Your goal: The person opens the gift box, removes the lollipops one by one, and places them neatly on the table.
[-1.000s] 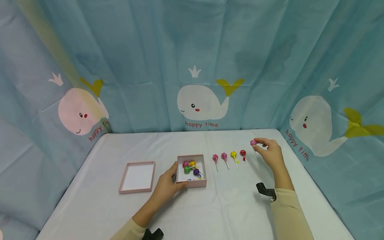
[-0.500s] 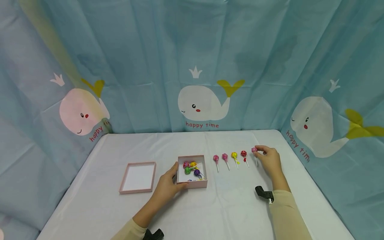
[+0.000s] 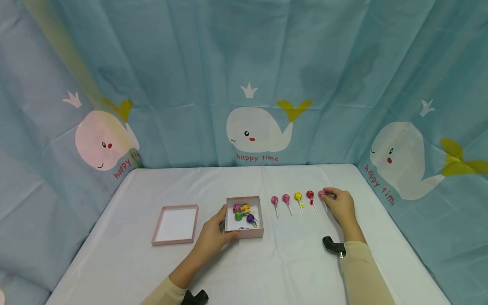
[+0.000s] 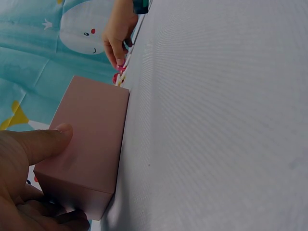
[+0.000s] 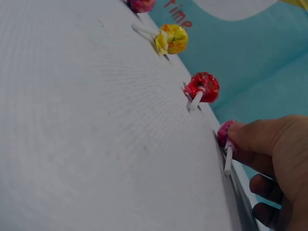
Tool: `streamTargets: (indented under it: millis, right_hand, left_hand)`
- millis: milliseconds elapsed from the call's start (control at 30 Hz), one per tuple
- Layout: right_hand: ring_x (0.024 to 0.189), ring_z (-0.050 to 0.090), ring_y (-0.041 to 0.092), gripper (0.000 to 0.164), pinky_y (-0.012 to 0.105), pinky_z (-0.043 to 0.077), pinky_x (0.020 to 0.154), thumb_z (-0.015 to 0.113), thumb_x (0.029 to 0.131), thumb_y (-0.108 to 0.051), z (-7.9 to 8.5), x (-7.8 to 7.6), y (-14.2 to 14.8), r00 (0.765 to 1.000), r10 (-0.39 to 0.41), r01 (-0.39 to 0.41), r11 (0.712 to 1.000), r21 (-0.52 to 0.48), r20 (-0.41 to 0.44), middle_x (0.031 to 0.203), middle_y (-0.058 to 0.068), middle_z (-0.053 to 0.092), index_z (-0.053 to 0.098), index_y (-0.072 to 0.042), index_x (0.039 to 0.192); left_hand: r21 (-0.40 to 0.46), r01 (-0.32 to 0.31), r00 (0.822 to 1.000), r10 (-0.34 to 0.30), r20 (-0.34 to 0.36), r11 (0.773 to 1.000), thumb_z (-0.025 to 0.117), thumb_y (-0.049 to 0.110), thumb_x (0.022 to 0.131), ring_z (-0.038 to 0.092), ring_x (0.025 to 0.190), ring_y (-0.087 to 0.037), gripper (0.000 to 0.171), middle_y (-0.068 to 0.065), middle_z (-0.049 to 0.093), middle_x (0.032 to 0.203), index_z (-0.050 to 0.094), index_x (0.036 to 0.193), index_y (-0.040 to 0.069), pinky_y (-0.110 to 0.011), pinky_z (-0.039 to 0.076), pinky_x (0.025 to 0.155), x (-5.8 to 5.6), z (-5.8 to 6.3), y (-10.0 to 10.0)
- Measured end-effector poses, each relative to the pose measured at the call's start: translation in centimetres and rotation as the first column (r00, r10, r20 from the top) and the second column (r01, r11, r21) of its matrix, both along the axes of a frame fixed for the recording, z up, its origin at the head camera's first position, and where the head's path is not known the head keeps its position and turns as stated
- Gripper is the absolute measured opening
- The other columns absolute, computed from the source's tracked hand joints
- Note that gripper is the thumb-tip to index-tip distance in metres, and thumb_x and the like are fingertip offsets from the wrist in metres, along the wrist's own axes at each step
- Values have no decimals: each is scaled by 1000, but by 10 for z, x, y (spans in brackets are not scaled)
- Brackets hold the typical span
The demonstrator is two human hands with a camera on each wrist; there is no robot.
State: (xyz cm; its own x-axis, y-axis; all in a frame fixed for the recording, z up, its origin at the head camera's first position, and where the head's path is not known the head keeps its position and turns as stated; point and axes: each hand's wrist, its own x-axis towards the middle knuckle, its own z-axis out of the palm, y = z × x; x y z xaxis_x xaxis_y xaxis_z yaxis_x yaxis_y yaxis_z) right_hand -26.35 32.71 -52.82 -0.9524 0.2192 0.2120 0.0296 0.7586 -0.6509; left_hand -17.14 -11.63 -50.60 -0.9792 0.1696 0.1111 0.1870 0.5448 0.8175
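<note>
My right hand (image 3: 340, 206) pinches a pink lollipop (image 5: 225, 134) by its wrapped head, down at the tablecloth at the right end of a row. Left of it in that row lie a red lollipop (image 3: 310, 194), a yellow lollipop (image 3: 298, 196) and two pink ones, sticks toward me. My left hand (image 3: 212, 232) grips the pink box (image 3: 244, 234) at its left side, thumb on the near wall, as the left wrist view shows (image 4: 91, 139). Inside the box are several lollipops, among them a green one (image 3: 238, 216) and a purple one (image 3: 250, 218).
A shallow pink-rimmed lid (image 3: 175, 242) with a white inside lies left of the box. White cloth (image 3: 244, 271) covers the table. Blue curtains (image 3: 183, 84) printed with whales hang behind and at both sides.
My right hand has come down and a little toward me with the pink lollipop, bringing it level with the row beside the red one. My left hand stays on the box.
</note>
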Motion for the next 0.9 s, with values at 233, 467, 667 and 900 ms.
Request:
streamTargets:
  millis: [233, 467, 667, 900]
  right_hand:
    - [99, 55, 32, 36, 47, 44, 85, 71, 98, -25, 1, 0, 0, 1000, -16, 15, 1000, 21, 14, 121, 20, 69, 70, -6, 129]
    - [100, 54, 34, 36, 49, 44, 85, 70, 99, -24, 2, 1, -1, 1000, -4, 4, 1000, 18, 23, 124, 21, 67, 69, -5, 130]
    - [103, 54, 33, 36, 53, 46, 90, 69, 99, -21, 2, 3, 0, 1000, 9, -9, 1000, 4, 15, 125, 22, 67, 68, -6, 131]
    - [101, 54, 33, 35, 52, 46, 89, 69, 99, -22, 1, 4, 1, 1000, 15, -16, 1000, 10, 14, 122, 22, 67, 69, -6, 130]
  left_hand:
    - [-2, 3, 1000, -3, -10, 1000, 90, 25, 79, 37, 149, -36, 100, -18, 34, 163, 34, 157, -2, -47, 39, 116, 0, 0, 0]
    - [6, -3, 1000, 3, 4, 1000, 90, 24, 79, 36, 149, -35, 100, -17, 33, 164, 33, 158, -1, -46, 39, 116, 0, 1, 0]
    - [-2, -2, 1000, 2, -1, 1000, 90, 24, 80, 36, 149, -36, 99, -19, 34, 163, 34, 157, -2, -47, 39, 116, -1, 0, 0]
    - [-10, -4, 1000, 3, -3, 1000, 90, 21, 80, 37, 149, -35, 99, -18, 34, 163, 34, 157, -2, -46, 39, 117, 0, 2, 0]
